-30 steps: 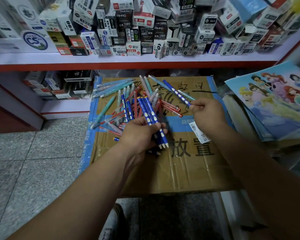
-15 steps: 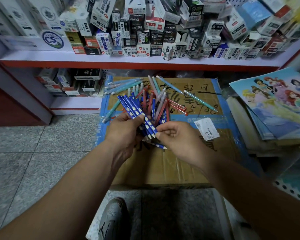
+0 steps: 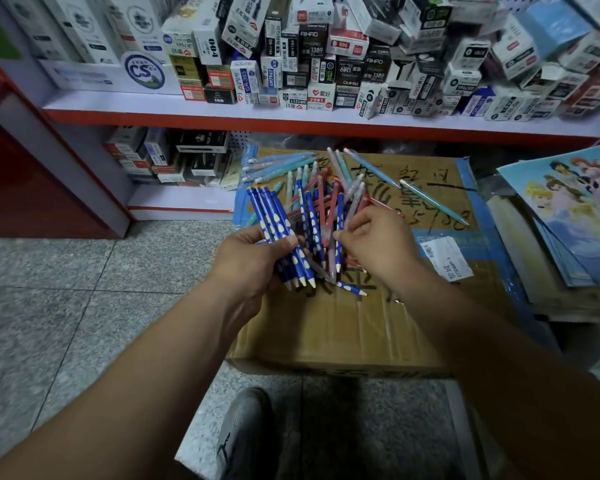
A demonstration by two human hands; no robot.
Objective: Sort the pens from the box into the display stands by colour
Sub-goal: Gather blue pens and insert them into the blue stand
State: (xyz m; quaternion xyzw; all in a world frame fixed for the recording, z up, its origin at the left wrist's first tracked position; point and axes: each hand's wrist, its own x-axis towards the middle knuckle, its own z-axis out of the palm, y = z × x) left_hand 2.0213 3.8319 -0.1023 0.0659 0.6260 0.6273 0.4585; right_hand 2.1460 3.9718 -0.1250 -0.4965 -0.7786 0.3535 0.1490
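My left hand [image 3: 253,261] grips a bundle of several blue pens with white dots [image 3: 278,230], tips pointing down toward me. My right hand [image 3: 374,244] reaches into the pile of mixed pens [image 3: 326,202] on the cardboard box [image 3: 326,334] and pinches a blue dotted pen [image 3: 339,233] standing in the pile. Red, pale pink and more blue pens lie crossed in the pile. Light blue and teal pens [image 3: 281,164] lie at the box's far edge. One blue pen [image 3: 352,288] lies loose near my hands. No display stand is in view.
A shelf with a red edge [image 3: 291,121] behind the box carries many stacked stationery boxes [image 3: 326,64]. A stack of picture books [image 3: 568,220] lies at the right. A white label [image 3: 444,256] is stuck on the box. My shoe [image 3: 243,434] is on the tiled floor [image 3: 66,289].
A second ago my right hand held a blue pen out at the right; it brought it to the bundle in my left hand, then moved back into the pile onto another blue pen.
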